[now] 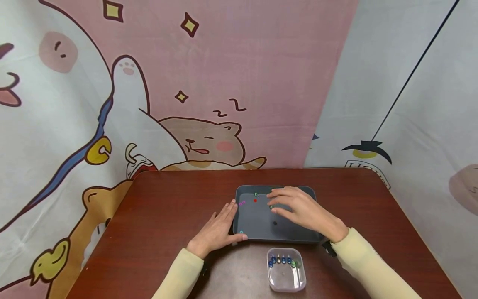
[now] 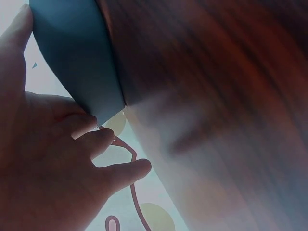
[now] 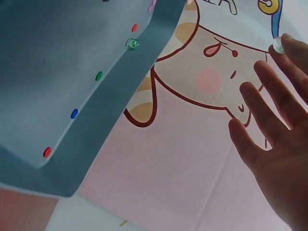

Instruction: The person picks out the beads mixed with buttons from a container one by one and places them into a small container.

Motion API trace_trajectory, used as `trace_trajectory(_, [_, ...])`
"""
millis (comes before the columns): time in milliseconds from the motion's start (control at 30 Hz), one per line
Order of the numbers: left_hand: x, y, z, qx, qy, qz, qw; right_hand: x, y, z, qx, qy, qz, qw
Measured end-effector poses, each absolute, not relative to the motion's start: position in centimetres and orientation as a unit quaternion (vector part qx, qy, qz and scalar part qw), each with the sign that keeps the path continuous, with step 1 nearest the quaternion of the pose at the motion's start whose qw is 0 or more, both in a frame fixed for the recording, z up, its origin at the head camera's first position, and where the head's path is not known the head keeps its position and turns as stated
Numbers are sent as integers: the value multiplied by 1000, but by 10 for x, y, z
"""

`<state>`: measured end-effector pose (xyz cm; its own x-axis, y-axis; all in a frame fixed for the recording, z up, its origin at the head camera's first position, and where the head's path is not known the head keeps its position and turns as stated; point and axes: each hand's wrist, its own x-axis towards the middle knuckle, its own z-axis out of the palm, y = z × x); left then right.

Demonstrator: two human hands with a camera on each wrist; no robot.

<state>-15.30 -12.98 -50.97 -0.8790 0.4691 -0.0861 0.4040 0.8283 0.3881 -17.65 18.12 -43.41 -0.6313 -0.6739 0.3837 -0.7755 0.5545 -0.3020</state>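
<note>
A grey tray (image 1: 246, 222) lies on the table with small beads scattered in it. My left hand (image 1: 218, 232) rests at its left side, fingers straight along the rim and thumb at the front edge. Over the tray, my right hand (image 1: 298, 206) pinches a small clear bead (image 3: 278, 45) between thumb and index finger; the other fingers are spread. Inside the tray are a green bead (image 1: 255, 194), a red bead (image 1: 255, 200), pink rings (image 1: 242, 203) and a light-blue ring (image 1: 241, 232). A small dark spot (image 1: 275, 223) shows too; whether it is a bead or a shadow I cannot tell.
A clear plastic box (image 1: 286, 286) stands in front of the tray, with several blue, gold and green beads inside. The brown table (image 1: 168, 207) backs onto a cartoon-printed cloth (image 1: 261, 83). In the right wrist view, a blue bead (image 3: 74, 113) lies along the tray's edge.
</note>
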Motion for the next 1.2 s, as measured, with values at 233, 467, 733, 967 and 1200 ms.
trace_trajectory(233, [-153,-130,-509,230,951,187,89,-158,194,-437,436,-857,234,143])
trace_trajectory(467, [-153,-131,-511,232,951,186,87,-137,203,-450,459,-835,254,165])
trace_trajectory(733, [-153,-131,-511,233,951,186,85,-111,206,-459,471,-817,294,154])
trace_trajectory(967, [-153,-131,-511,231,951,188,86,-95,206,-463,486,-810,298,136])
trace_trajectory(1200, [-153,-130,-511,232,950,189,85,-84,209,-468,499,-806,288,134])
